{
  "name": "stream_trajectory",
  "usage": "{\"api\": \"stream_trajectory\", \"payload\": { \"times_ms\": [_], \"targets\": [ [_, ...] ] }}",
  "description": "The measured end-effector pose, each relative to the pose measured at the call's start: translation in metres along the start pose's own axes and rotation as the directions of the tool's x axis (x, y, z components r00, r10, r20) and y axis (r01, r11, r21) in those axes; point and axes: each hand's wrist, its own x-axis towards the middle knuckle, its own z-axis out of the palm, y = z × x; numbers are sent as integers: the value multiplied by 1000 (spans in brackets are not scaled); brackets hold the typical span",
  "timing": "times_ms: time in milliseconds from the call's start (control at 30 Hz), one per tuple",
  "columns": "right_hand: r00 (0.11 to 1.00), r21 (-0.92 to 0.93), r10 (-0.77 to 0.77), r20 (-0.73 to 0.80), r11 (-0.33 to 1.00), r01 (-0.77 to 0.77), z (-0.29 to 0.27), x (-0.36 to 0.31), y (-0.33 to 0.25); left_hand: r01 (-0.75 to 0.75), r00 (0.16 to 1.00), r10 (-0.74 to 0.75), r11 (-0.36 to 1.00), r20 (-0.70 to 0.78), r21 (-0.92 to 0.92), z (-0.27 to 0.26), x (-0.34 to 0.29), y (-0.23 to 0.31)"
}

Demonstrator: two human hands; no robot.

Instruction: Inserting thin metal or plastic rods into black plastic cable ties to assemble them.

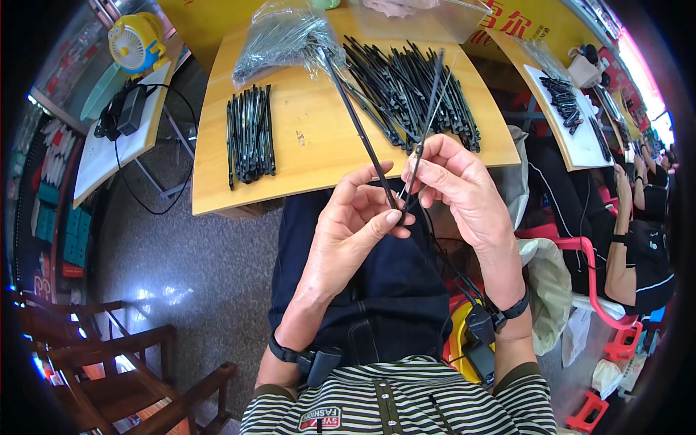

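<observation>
My left hand (351,228) is closed on the lower end of a long black rod (355,116), its thumb pressed near the tip. The rod leans up and left over the table. With thumb and fingertips my right hand (460,181) pinches a second slim black rod (432,94), which has a thin silvery rod beside it. Both black rods come together in a narrow V between my hands; I cannot tell whether they are joined. Beyond my hands lie a large loose heap of black rods (413,83) and, at the left, a neater bundle of black rods (251,134).
On the wooden table (312,170) a clear plastic bag (283,43) of thin silvery rods stands at the back. At the right, a co-worker in dark clothes (649,239) sits by another table (573,145) holding black pieces. Wooden chairs (138,355) stand at lower left.
</observation>
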Motion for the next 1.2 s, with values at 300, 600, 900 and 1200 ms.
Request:
{"api": "stream_trajectory", "payload": {
  "times_ms": [300, 600, 900, 1200],
  "targets": [
    [990, 16, 136, 23, 990, -137, 6, 0, -2, -1, 1000, 0, 999, -15, -39, -4, 0, 4],
    [983, 94, 181, 20, 979, -182, 3, 4, 0, -22, 999, 21, 999, -29, -36, -3, -1, 6],
    [967, 192, 238, 93, 949, -252, 6, 5, 0, -61, 998, 61, 998, -11, -12, -6, -1, 2],
    [950, 293, 297, 95, 904, -312, 6, 6, 4, -87, 996, 87, 996, 3, -5, -8, 0, -1]
  ]
}}
